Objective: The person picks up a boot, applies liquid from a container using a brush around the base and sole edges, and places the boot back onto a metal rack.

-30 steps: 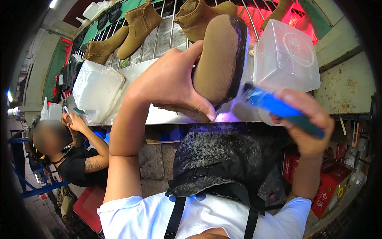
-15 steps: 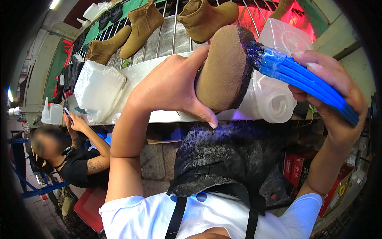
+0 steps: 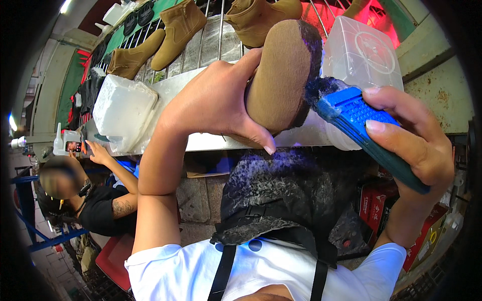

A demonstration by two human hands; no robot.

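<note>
My left hand [image 3: 216, 103] is wrapped round a tan suede boot [image 3: 281, 75], its thumb along the lower edge. The boot is held up above the metal bench edge, its rounded toe part facing me. A dark, wet-looking band runs down the boot's right margin. In my right hand [image 3: 419, 133] is a brush with a blue handle [image 3: 359, 108], gripped between thumb and fingers. Its dark, clotted bristles touch the lower part of that dark margin. My left hand covers much of the boot's rear.
Several more tan boots [image 3: 178, 32] stand on a metal bar rack beyond the bench [image 3: 201, 143]. A translucent box [image 3: 123, 113] stands left, a clear plastic container [image 3: 359, 50] right. At the left, another person [image 3: 108, 208] sits with a phone [image 3: 74, 146]. Red light glows behind the rack.
The brush has moved down along the boot's margin and rolled in my right hand, showing its textured side. The boot has shifted slightly upward. The other person's phone has turned.
</note>
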